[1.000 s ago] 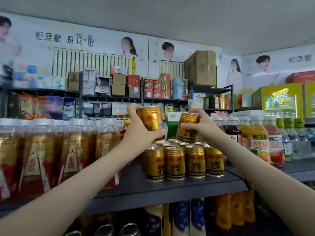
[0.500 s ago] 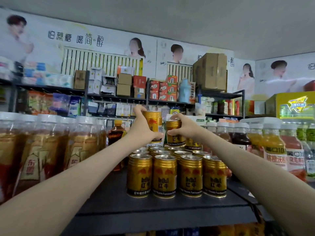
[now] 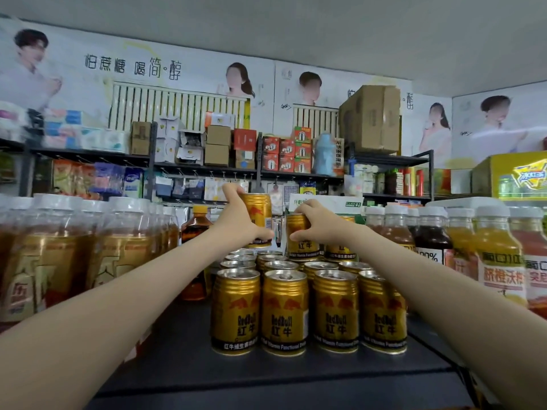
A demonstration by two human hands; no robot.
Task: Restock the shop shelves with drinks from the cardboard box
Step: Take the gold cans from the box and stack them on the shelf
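The left hand (image 3: 236, 223) wraps a gold can (image 3: 258, 220) and holds it upright above the back rows. The right hand (image 3: 318, 224) clasps a second can (image 3: 299, 235) from above, its base on or just over the cans beneath; contact cannot be told. The rows (image 3: 284, 309) of matching cans stand on the dark shelf (image 3: 177, 359), between tea bottles (image 3: 74, 255) on the left and juice bottles (image 3: 497, 255) on the right.

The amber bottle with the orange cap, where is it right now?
In the head view the amber bottle stands left of centre on the dark shelf, between the white-capped tea bottles and the block of gold cans, behind the left forearm.
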